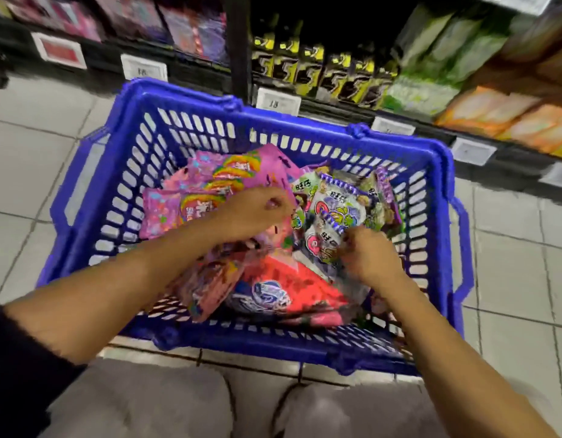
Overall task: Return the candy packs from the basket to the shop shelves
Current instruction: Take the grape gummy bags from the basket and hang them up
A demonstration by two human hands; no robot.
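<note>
The white-and-purple candy pack (335, 216) lies in the basket (185, 99), long axis twelve to six. Your right hand (366, 252) pinches its six o'clock edge; your left hand (257, 210), at nine o'clock, has curled fingers touching pink packs (210, 184).

The basket (437, 165) stands on the floor (30, 159), just before the person's knees (352, 412) and near the foot of the shelves (320, 67) behind it. Candy packs (229, 175) lie heaped inside it, overlapping one another. Both hands reach down among them: the left hand (251, 213) over the packs at the middle, the right hand (368, 254) to its right, nearer the person. Price tags (278, 102) line the shelf edges.
</note>
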